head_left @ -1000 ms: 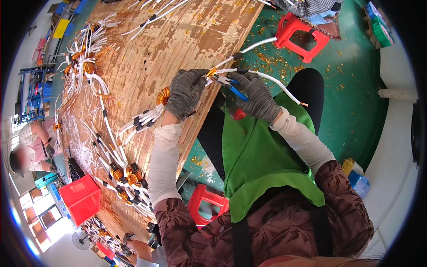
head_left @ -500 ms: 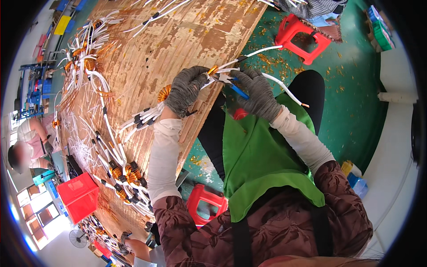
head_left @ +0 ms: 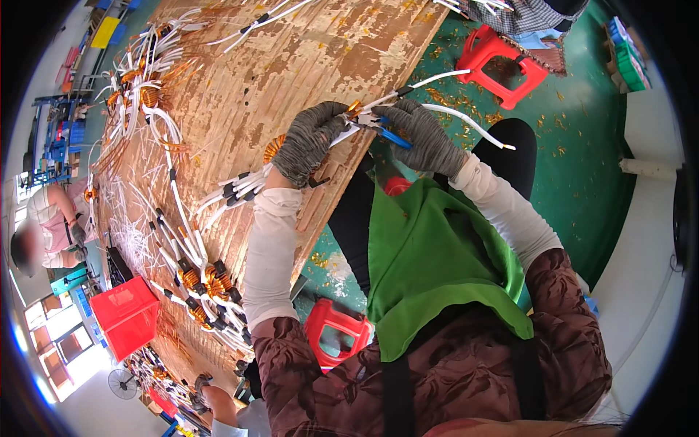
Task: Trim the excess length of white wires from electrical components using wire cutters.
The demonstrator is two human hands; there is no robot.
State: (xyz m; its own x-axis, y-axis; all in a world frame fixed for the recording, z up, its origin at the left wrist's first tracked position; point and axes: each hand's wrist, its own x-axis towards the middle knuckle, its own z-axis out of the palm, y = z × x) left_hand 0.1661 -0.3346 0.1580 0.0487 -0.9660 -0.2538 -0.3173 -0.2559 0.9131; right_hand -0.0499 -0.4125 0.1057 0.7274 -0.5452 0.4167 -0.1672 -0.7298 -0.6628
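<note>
Grey-gloved and closed, my left hand point(head_left: 313, 142) grips a small copper-wound coil point(head_left: 354, 108) with white leads at the table's right edge. My right hand point(head_left: 428, 137), in the same kind of glove, is wrapped round blue-handled pliers point(head_left: 394, 138). Their metal jaws are right beside the coil, among its leads; exactly what they pinch cannot be made out. Two white leads point(head_left: 472, 124) stretch out past my right hand, over the floor. Just behind my left wrist, another copper coil point(head_left: 274, 148) and a bundle of white leads with black sleeves point(head_left: 244, 186) lie on the table.
On the worn wooden table point(head_left: 291, 73) lie more coils with white leads point(head_left: 207, 280) and a tangled pile point(head_left: 142, 95). A red bin point(head_left: 125, 313) stands at the left. Red stools point(head_left: 502, 65) stand on the green floor. Co-workers point(head_left: 54, 222) sit at the far left and lower left.
The pliers and my right hand have shifted slightly, with the hand a little nearer the coil. My left hand keeps its grip. The whole view has moved slightly.
</note>
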